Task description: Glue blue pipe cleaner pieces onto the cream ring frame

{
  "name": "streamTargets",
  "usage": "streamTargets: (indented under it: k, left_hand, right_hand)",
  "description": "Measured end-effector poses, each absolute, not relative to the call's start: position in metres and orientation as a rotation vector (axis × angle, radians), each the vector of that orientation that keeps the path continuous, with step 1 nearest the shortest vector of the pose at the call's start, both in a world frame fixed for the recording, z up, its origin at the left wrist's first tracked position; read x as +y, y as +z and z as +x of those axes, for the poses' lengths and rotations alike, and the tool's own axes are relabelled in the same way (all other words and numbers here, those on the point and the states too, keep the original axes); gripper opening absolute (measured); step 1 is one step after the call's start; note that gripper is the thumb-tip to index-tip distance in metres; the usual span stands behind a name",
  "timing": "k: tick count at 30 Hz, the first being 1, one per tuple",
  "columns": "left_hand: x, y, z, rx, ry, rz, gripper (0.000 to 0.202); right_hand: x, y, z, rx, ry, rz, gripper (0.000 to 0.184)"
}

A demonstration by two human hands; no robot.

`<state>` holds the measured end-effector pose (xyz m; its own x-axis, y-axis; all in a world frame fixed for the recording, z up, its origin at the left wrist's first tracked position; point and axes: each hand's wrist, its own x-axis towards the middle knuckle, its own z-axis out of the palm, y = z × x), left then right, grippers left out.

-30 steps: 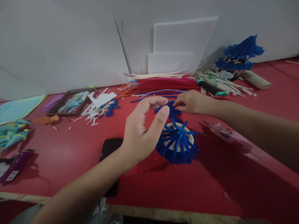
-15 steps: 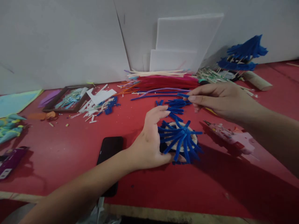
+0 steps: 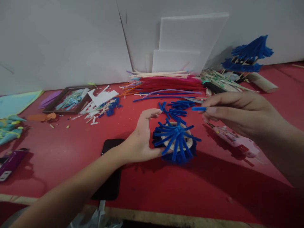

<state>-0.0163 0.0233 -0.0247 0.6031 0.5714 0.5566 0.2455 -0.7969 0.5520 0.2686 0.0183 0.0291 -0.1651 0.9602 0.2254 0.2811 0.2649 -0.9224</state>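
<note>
My left hand curves around the left side of a small blue pipe-cleaner model, its thumb against the near side. Blue strands fan out from the model's top over a pale ring. A short blue piece of pipe cleaner is pinched between the thumb and index finger of my right hand, to the right of and above the model. Beyond the model lie several cut blue pieces. Partly hidden behind my right hand is a tool with a black and teal handle.
A pink glue gun lies at right, a black phone under my left forearm. Bundled pipe cleaners line the wall. A tray of scraps sits at left, a purple object nearer. Another blue model stands back right.
My left hand and the model have shifted left together. My right hand has drawn back to the right and slightly nearer, the short blue piece still in its pinch.
</note>
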Motion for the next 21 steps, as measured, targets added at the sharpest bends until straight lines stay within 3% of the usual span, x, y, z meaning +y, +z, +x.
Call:
streamTargets:
  k: [5,7,10,12,16,21]
  left_hand:
    - [0.03,-0.003,-0.048,0.767,0.743,2.406,0.092]
    - [0.027,0.014,-0.049,0.854,0.851,2.325,0.074]
    - [0.016,0.044,-0.031,0.96,1.226,2.149,0.029]
    - [0.006,0.06,-0.013,0.876,1.283,2.184,0.017]
    - [-0.005,0.072,0.017,0.701,1.26,2.344,0.005]
    - [-0.005,0.067,0.027,0.626,1.306,2.341,0.01]
  right_hand:
    - [0.005,0.041,0.263,-1.787,0.932,-1.096,0.049]
    - [0.0,0.044,0.259,-1.812,0.964,-1.051,0.04]
    - [-0.006,0.046,0.253,-1.808,1.02,-0.951,0.023]
    - [-0.009,0.049,0.25,-1.782,1.035,-0.899,0.017]
    - [-0.017,0.058,0.245,-1.767,1.053,-0.884,0.007]
    - [-0.026,0.057,0.241,-1.584,1.039,-0.893,0.005]
